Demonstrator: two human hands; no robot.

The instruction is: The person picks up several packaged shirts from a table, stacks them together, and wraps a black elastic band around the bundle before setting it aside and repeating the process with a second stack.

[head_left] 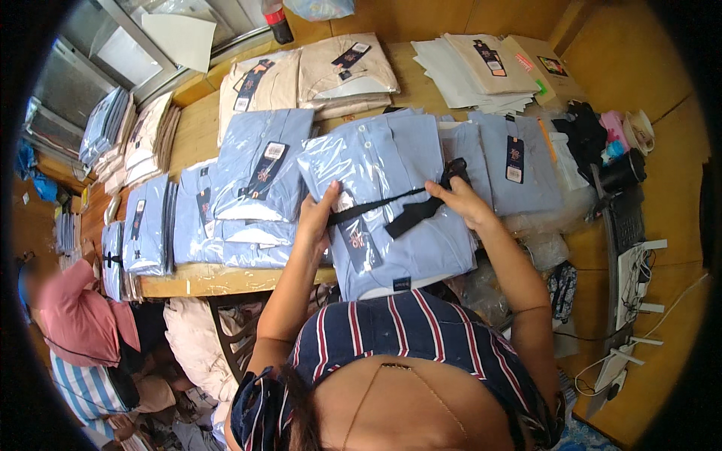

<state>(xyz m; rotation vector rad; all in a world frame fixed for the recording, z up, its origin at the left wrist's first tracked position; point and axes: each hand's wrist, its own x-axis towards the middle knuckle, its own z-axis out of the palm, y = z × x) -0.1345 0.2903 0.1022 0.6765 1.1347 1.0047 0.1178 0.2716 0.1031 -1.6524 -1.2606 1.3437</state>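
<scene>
A bundle of folded light-blue shirts [383, 267] in clear plastic tilts in front of me at the table's front edge. Across it runs a black cloth strip [406, 218], with a loose end lying on the plastic and a bunched part beside my right fingers. My left hand [320, 216] grips the bundle's left side, thumb on top by a dark tag [361, 244]. On the opposite side my right hand [462, 199] is closed round the bundle's edge, its thumb pressing at the strip. Fingers under the bundle are hidden.
More bagged blue shirts [263, 169] lie left of my hands, others [515, 161] to the right. Beige shirts [346, 71] sit at the back near a dark bottle [278, 26]. A co-worker in a pink top [86, 316] is at far left. White routers [632, 278] line the right wall.
</scene>
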